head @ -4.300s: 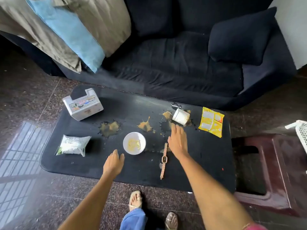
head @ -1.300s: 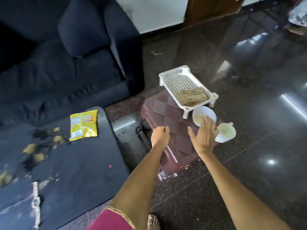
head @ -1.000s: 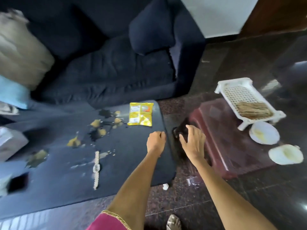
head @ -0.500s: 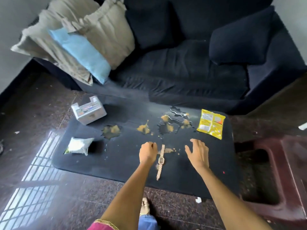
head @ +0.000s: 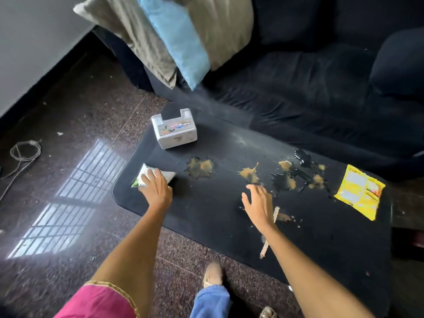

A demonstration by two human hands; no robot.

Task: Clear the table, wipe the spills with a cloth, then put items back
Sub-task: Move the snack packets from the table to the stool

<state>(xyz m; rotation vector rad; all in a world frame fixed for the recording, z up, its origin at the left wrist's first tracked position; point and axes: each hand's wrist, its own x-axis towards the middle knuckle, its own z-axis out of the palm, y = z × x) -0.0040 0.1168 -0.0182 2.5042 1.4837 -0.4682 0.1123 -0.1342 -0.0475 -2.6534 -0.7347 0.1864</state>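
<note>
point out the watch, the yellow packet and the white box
watch (head: 276,214): head view, upper strap beside the right wrist
yellow packet (head: 358,191): head view, middle of its face
white box (head: 176,135): head view, front wall below the label

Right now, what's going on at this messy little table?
A person is clearing a low black table so its spills can be wiped. Their left hand is on a small white packet near the table's left end, while the right hand hovers open, holding nothing, beside a watch. A white box and a yellow packet also remain on the table. Yellowish-brown spills are unwiped, and no cloth is in sight.
</note>
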